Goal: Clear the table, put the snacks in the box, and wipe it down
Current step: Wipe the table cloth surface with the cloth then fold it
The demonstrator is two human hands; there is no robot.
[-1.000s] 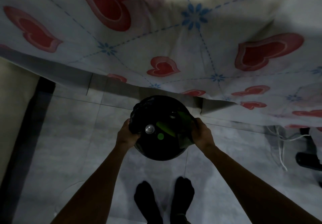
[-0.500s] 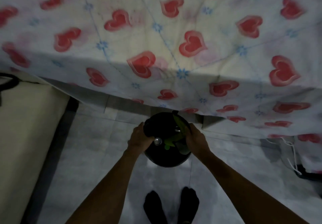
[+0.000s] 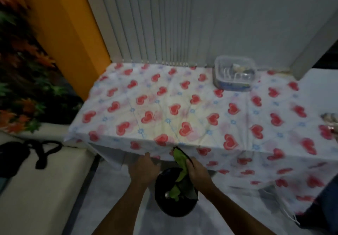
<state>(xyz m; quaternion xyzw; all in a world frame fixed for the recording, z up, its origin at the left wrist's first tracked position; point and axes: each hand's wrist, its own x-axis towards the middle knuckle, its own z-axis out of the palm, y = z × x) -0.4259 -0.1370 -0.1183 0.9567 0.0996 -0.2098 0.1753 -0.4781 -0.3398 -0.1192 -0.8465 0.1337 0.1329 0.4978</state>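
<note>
The table [image 3: 128,95] wears a white cloth printed with red hearts. A clear plastic box [image 3: 234,75] with snacks inside stands at its back right. On the floor under the front edge sits a round black bin [image 3: 175,209] holding green scraps and something silvery. My right hand [image 3: 198,172] is shut on a floppy green piece [image 3: 180,158], cloth or wrapper, I cannot tell which; it trails from the bin up to the table's edge. My left hand [image 3: 143,169] hovers flat beside the bin's left rim, holding nothing.
A cream bench [image 3: 36,189] with a black strapped bag [image 3: 16,156] runs along the left. Behind it are an orange wall and artificial plants [image 3: 20,81]. Grey vertical blinds back the table. A silvery item [image 3: 330,117] lies at the table's right edge. White cables [image 3: 290,220] trail on the floor.
Both hands have let go of the bin's rim. My right hand has taken the green piece and raised it toward the table edge. The view has lifted from the floor to the tabletop.
</note>
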